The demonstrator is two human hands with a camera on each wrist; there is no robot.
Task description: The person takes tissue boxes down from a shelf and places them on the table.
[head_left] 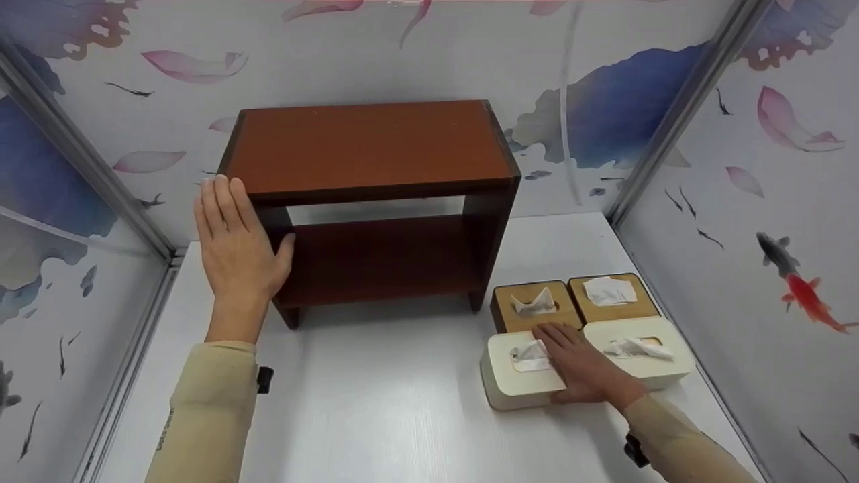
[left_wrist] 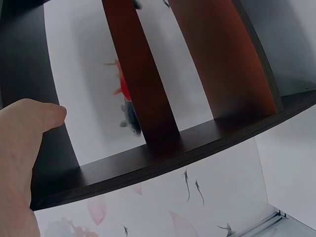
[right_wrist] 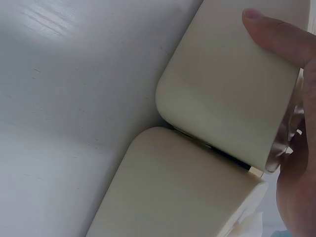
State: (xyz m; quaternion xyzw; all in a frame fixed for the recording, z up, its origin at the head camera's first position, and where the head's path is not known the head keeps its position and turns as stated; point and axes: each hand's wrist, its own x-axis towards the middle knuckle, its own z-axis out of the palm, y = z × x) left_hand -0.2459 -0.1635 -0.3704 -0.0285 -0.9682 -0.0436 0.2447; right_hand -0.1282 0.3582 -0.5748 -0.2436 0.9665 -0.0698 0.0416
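Note:
My left hand (head_left: pixel 238 251) lies against the left side of a reddish-brown wooden shelf (head_left: pixel 376 144), fingers straight and thumb stretched across its front edge. In the left wrist view that thumb (left_wrist: pixel 54 114) is over the dark side panel (left_wrist: pixel 29 79). My right hand (head_left: pixel 584 365) holds the near-left cream tissue box (head_left: pixel 520 389), fingers across its top and thumb (right_wrist: pixel 276 34) on its front face. To its right stands a second cream tissue box (head_left: pixel 664 376). Behind them are two wood-topped tissue boxes (head_left: pixel 527 318), tissue poking out of each.
The shelf stands toward the back of a white table (head_left: pixel 382 402), with an open space under its top board and a lower board (head_left: pixel 382 258). White panels (head_left: pixel 429 60) painted with petals and fish enclose the table at the back and sides, joined by metal corner posts (head_left: pixel 691 100).

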